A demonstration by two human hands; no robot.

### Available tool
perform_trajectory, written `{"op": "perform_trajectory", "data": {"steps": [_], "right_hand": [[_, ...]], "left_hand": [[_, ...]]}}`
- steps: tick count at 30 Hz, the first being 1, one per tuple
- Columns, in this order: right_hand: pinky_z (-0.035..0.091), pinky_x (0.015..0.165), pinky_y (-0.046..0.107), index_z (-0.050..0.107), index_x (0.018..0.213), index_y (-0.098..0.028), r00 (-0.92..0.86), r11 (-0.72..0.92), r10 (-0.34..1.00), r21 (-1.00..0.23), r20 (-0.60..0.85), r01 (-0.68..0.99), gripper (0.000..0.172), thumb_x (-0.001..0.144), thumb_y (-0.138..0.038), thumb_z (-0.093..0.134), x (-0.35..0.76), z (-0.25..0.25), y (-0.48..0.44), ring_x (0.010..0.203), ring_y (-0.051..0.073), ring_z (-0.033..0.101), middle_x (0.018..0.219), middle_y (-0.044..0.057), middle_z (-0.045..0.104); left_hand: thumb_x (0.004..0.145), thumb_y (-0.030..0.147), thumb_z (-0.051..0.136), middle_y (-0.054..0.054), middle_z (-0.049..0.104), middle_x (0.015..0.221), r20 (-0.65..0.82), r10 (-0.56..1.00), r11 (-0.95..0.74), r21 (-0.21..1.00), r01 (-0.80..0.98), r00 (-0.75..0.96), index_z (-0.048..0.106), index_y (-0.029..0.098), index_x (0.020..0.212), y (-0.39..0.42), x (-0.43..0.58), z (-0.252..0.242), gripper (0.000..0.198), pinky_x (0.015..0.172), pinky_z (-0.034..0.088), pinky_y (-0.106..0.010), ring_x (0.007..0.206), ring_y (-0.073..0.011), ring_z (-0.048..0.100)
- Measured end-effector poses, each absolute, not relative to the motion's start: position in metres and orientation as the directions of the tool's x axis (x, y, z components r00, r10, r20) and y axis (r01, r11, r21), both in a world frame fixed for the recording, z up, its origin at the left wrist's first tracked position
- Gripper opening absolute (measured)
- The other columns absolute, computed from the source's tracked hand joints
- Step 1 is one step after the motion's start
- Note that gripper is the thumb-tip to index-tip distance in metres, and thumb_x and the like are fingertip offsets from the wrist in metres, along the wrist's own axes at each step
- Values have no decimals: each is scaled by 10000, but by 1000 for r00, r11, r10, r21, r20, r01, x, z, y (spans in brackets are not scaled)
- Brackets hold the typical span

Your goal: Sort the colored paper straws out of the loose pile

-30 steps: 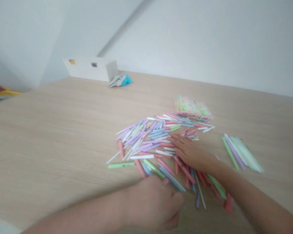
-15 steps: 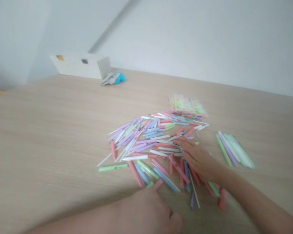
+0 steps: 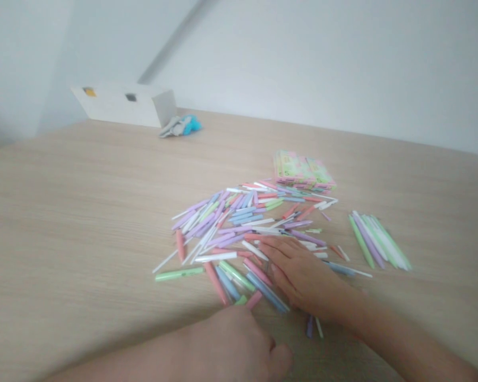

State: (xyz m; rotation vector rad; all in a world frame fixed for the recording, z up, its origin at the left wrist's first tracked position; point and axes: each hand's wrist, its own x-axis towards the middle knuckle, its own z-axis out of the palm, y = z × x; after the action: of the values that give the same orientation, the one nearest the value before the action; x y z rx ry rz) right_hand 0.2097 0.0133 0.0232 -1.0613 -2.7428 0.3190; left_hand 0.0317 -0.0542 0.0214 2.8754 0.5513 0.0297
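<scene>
A loose heap of pen parts [image 3: 242, 217], slim barrels, caps and white refill-like sticks in purple, blue, green, coral and white, is spread on the wooden table. My right hand [image 3: 298, 273] lies palm down over the heap's right side, fingers stretched to the left, covering several pieces. At the lower edge my left hand [image 3: 239, 345] is closed in a fist shape, its knuckles beside a pink piece [image 3: 255, 300] and a green piece [image 3: 241, 300]. Its fingertips are hidden, so what it holds, if anything, does not show.
A neat row of green, purple and white pens [image 3: 380, 241] lies at the right. Behind the heap sit pastel packs [image 3: 305, 171] printed with "5". Farther back are a white box [image 3: 121, 106] and grey-and-blue gloves [image 3: 181, 126] near the wall.
My right hand has moved left and flattened over the pen parts, hiding coral pieces at the lower right. A blue piece with a white stick now shows beside its wrist. My left hand has hardly moved.
</scene>
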Motion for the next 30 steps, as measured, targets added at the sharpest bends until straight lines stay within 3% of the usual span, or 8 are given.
{"op": "perform_trajectory", "data": {"steps": [10, 15, 18, 25, 30], "right_hand": [[331, 1069, 396, 537, 1245, -146, -687, 706, 704, -278, 180, 652, 401, 868, -129, 401, 196, 16, 30, 1254, 207, 410, 1394, 95, 450], [435, 924, 349, 659, 1081, -158, -649, 693, 718, -339, 251, 636, 403, 771, 0, 455, 194, 14, 44, 1010, 196, 540, 1062, 90, 641], [445, 854, 336, 696, 989, -152, -639, 693, 718, -372, 277, 618, 350, 770, 7, 474, 192, 15, 51, 909, 193, 555, 881, 79, 650], [437, 767, 293, 700, 890, -168, -554, 613, 787, -454, 272, 647, 270, 786, -26, 496, 195, 24, 49, 829, 169, 576, 793, 42, 650], [453, 780, 325, 681, 839, -182, -514, 541, 836, -437, 190, 718, 192, 810, -100, 509, 202, 25, 29, 843, 188, 580, 848, 54, 655]], "left_hand": [[804, 284, 602, 15, 616, 491, -10, 342, -912, 237, 334, 940, 560, 172, 728, -53, 29, 22, 141, 454, 411, -266, 372, -140, 549], [811, 283, 597, 18, 629, 518, -36, 341, -910, 238, 339, 939, 552, 172, 736, -53, 30, 24, 141, 420, 369, -273, 401, -152, 571], [823, 276, 574, 21, 631, 536, -36, 341, -905, 259, 338, 939, 535, 174, 738, -52, 30, 23, 139, 426, 352, -269, 426, -148, 569], [814, 227, 511, -6, 639, 779, 108, 550, -756, 486, 438, 828, 537, 181, 777, -48, 23, 22, 65, 532, 376, -234, 628, -125, 557], [771, 127, 503, 5, 601, 741, 122, 692, -541, 741, 398, 711, 558, 170, 793, -46, 24, 20, 73, 519, 338, -204, 603, -95, 504]]}}
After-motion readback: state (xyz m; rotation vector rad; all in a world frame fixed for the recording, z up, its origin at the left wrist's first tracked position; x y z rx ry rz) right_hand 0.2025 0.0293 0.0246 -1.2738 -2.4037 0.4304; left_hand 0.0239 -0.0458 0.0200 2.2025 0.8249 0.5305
